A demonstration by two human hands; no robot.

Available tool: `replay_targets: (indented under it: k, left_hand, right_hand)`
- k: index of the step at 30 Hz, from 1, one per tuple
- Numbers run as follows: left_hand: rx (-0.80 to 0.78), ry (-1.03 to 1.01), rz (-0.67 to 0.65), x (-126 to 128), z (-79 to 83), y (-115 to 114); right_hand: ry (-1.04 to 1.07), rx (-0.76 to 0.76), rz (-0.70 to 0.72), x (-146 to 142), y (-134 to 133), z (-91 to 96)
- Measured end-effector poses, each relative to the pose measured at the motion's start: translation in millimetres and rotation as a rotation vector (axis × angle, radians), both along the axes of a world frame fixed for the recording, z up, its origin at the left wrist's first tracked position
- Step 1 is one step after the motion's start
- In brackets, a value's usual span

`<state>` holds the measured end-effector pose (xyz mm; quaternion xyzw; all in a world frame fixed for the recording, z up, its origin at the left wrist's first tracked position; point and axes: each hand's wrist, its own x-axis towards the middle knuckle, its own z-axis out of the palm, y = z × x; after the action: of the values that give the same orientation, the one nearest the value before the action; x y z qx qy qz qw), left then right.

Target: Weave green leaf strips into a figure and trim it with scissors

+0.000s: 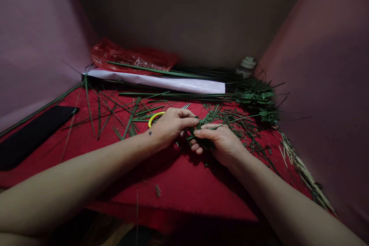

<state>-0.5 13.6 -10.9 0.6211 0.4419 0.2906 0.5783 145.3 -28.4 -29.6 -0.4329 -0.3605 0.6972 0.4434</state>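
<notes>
The left hand (170, 126) and right hand (221, 137) pinch a small dark-green folded leaf piece (206, 144) between thumbs and fingers, over a red cloth-covered table (178, 178). Left of the leaf piece lie yellow-handled scissors (152, 117); right, scattered green clippings (240, 125); beyond it, a glossy white roll (175, 84) and a dull brown wall (178, 11).

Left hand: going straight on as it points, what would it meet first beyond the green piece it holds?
The left hand would probably meet the right hand, gripping the same green piece; depth is unclear.
</notes>
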Motion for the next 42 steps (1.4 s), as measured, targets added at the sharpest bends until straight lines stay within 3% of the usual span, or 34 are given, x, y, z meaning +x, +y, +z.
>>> replay_targets:
  k: [8,15,23,27,33,37,42]
  left_hand:
    - [-0.056,-0.096,-0.008,0,7.5,-1]
    - [-0.094,-0.247,0.090,-4,6.5,11]
    - [0.023,-0.036,-0.013,-2,10.4,0]
    - [0.047,-0.067,-0.029,-1,10.0,-3]
    - [0.093,-0.135,0.036,-5,9.5,4]
    - [0.111,-0.227,0.109,-13,24.6,13]
    - [0.356,-0.224,0.229,-59,69.6,28]
  right_hand:
    - [0.025,-0.036,0.017,-1,-1,5.5]
    - [-0.010,-0.069,-0.031,1,-1,3.3]
    - [-0.058,-0.022,-0.019,0,-2,1.2]
    - [-0.157,-0.049,-0.007,-1,-6,5.5]
    - [-0.103,-0.084,-0.072,-2,-9,13.3]
    - [-0.056,-0.054,-0.151,1,-6,15.7]
    - [-0.002,-0.030,-0.202,9,1,13.1]
